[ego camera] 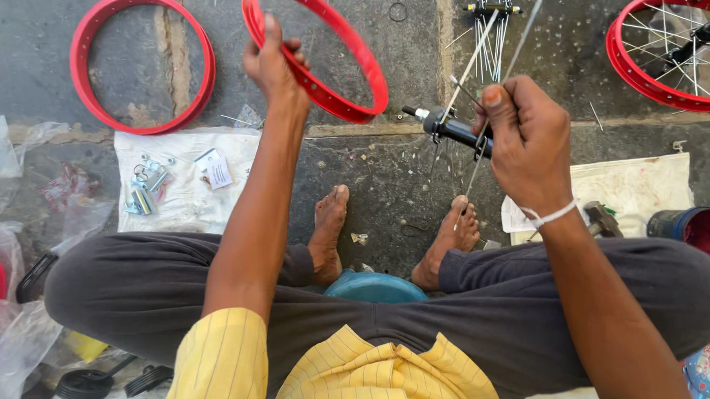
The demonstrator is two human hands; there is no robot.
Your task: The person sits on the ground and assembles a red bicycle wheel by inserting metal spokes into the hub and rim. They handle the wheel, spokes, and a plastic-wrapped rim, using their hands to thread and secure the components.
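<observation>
left hand (274, 65): clamped on red rim (318, 55) at 11 o'clock; held up off the ground, tilted, so its inner face is reachable
right hand (526, 142): pinched shut on hub w/ spokes (456, 129) at 1 o'clock; thin steel spokes fan up and down
red rim look: glossy, bare hoop, no spokes in it
spare rim (142, 65): flat on stone at 10 o'clock
spoked wheel (668, 51): 2 o'clock
cloth w/ bolts (185, 190): 9 o'clock, close by
</observation>
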